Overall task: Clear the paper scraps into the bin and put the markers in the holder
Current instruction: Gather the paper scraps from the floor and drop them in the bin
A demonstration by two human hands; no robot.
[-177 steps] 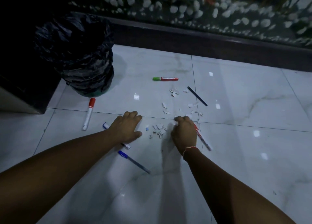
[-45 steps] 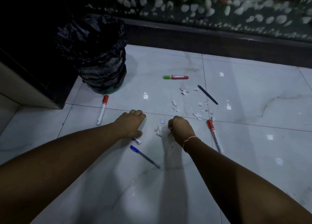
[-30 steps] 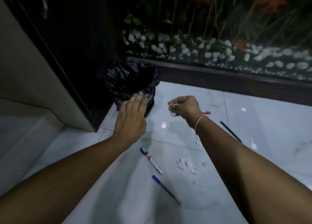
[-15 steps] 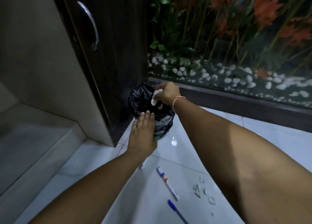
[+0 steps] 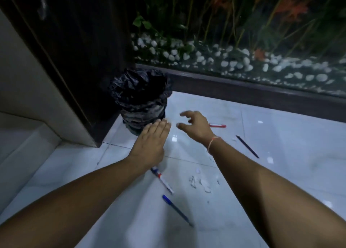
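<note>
A black, crinkled liner with grey sheen is seen over the bin (image 5: 141,98). Right of the bin, the floor (image 5: 280,154) is shown in pale white marble with faint grey veins and thin dark joints. White paper scraps (image 5: 201,182) are scattered well in front of the bin. A white marker (image 5: 162,180) with blue and red bands is seen beside them, and a blue-capped pen (image 5: 177,210) with a dark barrel nearer the viewer. A red marker (image 5: 218,125) and a dark pen (image 5: 247,146) are seen further right. An orange-red thread (image 5: 213,142) is worn on the right wrist. Behind the bin, white pebbles (image 5: 234,62), green stems and orange flowers (image 5: 292,4) are seen, and a dark brown wood-grain door (image 5: 84,42).
</note>
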